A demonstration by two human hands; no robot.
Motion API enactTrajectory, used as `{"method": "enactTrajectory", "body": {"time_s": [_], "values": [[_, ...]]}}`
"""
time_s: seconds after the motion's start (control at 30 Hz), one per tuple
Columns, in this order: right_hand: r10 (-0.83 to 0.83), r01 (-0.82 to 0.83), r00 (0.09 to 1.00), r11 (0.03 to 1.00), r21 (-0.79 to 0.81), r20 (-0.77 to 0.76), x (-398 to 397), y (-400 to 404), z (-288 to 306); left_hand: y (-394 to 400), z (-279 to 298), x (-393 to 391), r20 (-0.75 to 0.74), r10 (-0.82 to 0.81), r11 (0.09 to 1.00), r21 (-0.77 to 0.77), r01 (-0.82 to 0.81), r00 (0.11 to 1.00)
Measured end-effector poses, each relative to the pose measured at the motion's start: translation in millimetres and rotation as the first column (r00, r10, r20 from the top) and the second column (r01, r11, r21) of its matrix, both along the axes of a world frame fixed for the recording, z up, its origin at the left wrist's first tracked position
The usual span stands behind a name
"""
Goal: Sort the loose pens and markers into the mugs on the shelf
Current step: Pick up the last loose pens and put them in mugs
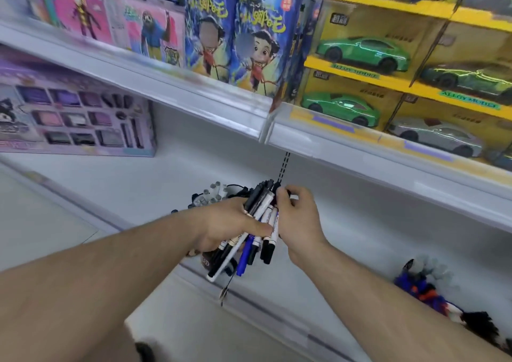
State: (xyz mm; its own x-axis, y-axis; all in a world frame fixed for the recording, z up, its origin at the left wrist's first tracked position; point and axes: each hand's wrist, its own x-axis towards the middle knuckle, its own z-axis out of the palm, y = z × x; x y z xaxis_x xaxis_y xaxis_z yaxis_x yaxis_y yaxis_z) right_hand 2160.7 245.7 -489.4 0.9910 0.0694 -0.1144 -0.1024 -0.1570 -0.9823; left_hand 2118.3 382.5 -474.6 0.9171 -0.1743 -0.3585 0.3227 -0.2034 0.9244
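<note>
Both hands gripping marker bundle, left hand, right hand, above shelf edge

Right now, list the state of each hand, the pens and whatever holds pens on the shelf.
left hand: grips a mixed bundle of pens and markers
right hand: fingertips pinch the top of one marker in the bundle
bundle of pens and markers: held above the shelf, fanned out, caps on
container behind the hands: already holds upright markers, mostly hidden
dark mug under the left hand: mostly hidden, contents unclear
</note>
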Motion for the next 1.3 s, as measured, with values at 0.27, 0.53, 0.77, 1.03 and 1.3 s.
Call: {"method": "enactTrajectory", "body": {"time_s": [0.27,0.53,0.77,1.03,1.3], "values": [[0.006,-0.007,1.0,0.996,0.092,0.011,18,19,1,58,-7,4,-0.011,0.022,0.999,0.047,-0.021,1.0],[-0.137,0.164,0.952,0.983,-0.077,0.275,34,26,-29,131,-26,11,-0.005,0.43,0.898,0.107,-0.427,0.903],[0.237,-0.03,0.879,0.893,-0.448,0.414,22,77,-97,133,-28,14,0.033,0.424,0.901,0.083,-0.425,0.905],[0.417,-0.017,0.825,0.693,-0.721,0.381,32,102,-147,128,-26,19,0.076,0.365,0.928,0.045,-0.369,0.928],[0.669,-0.057,0.743,0.082,-0.995,0.012,25,103,-175,127,-18,11,0.041,0.338,0.941,-0.016,-0.338,0.94]]}}
